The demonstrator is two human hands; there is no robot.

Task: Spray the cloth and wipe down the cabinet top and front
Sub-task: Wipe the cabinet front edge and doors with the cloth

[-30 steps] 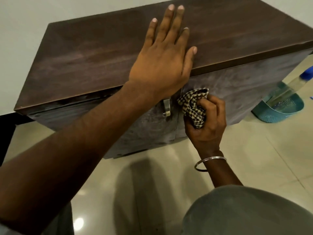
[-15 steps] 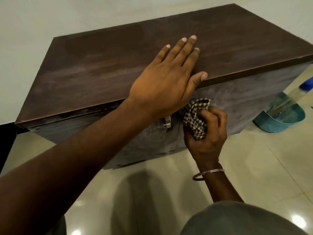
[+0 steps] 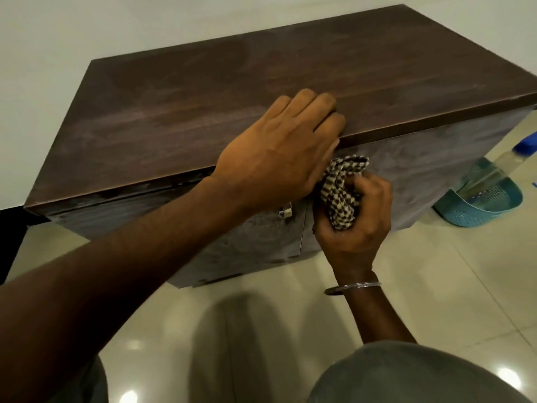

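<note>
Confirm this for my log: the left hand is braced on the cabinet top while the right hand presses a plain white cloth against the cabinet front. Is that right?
Not quite. The head view shows the cloth is checkered, dark and cream, not plain white. The rest holds: the left hand is braced on the cabinet top at its front edge, and the right hand presses the bunched cloth against the cabinet front.

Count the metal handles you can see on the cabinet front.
1: a metal handle on the cabinet front, just under the left hand, beside the door seam. The hands and cloth may hide another.
</note>
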